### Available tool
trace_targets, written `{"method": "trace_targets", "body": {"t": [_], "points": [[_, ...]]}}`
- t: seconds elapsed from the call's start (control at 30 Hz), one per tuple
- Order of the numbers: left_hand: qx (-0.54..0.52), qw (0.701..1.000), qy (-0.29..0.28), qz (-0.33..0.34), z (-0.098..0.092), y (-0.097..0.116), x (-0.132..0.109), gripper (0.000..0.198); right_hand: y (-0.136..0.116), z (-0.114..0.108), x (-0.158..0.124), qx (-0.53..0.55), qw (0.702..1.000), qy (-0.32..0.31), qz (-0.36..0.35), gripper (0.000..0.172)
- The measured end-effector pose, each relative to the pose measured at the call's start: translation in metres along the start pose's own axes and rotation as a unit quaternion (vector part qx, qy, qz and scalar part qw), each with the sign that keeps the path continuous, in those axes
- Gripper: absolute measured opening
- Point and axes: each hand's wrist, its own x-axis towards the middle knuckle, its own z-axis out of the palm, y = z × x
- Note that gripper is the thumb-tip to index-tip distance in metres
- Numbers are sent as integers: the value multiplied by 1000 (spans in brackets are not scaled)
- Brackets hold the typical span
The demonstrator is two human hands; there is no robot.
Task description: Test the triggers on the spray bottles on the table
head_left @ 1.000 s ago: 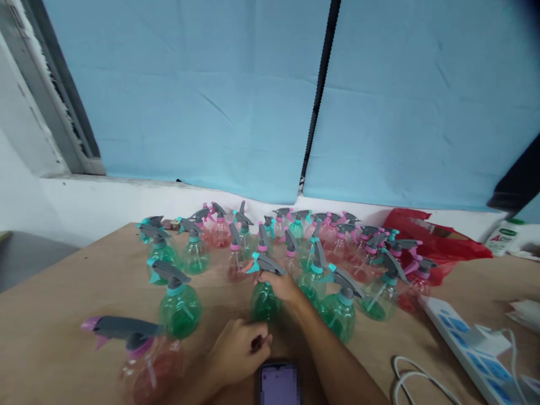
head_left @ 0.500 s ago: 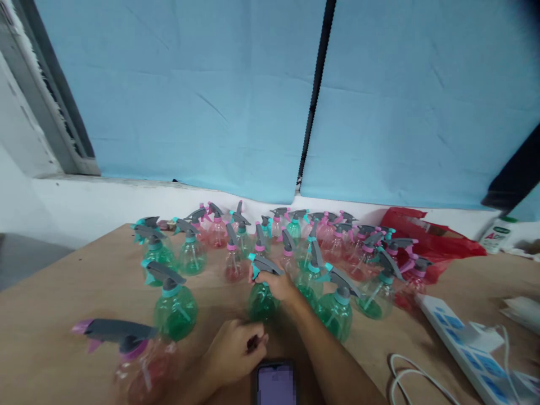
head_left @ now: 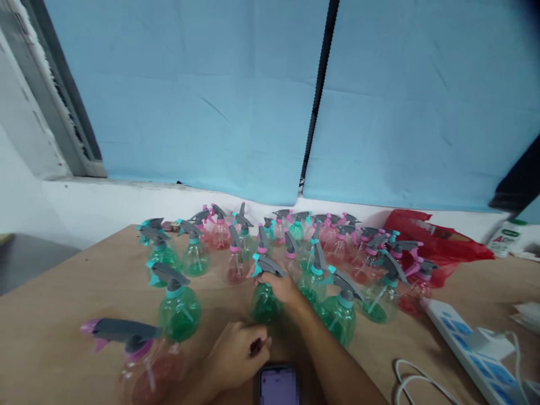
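- Right hand (head_left: pixel 282 286): wrapped round the neck of a green spray bottle (head_left: pixel 265 308), upright, grey head with turquoise trigger.
- Left hand (head_left: pixel 240 351): fingers curled in, beside a phone (head_left: pixel 278 387), screen lit.
- Pink spray bottle (head_left: pixel 154 368): near left, standing.
- Further spray bottles (head_left: pixel 180 315), green and pink: standing across a wooden table (head_left: pixel 84 292).
- Red plastic bag (head_left: pixel 439 247): crumpled, far right.
- White power strip (head_left: pixel 468 349): right, white cable (head_left: pixel 417 371) alongside.
- Blue curtains (head_left: pixel 202 101): two, behind.
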Motion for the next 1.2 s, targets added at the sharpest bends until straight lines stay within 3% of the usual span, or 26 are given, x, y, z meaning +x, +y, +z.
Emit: {"method": "trace_targets", "body": {"t": [0.13,0.4,0.7,0.83,0.93,1.07,1.2], "points": [[12,1000,1,-2,0,1,-1,26,1,0,-1,-4,1000,24,3,14],[7,1000,4,0,0,2,-3,26,3,1,2,-33,999,3,-16,31],[9,1000,4,-7,-3,1,-1,27,14,4,-1,-31,999,41,-17,14],[1,1000,3,-6,-2,2,-2,28,19,11,-7,-23,992,105,-68,29],[-6,1000,11,16,1,0,-2,29,17,23,-9,-60,980,148,-119,25],[-18,999,8,27,4,-2,-3,30,2,41,0,-164,965,117,-169,21],[-15,999,-4,29,5,-2,-3,27,-13,61,16,-207,963,57,-160,23]]}}
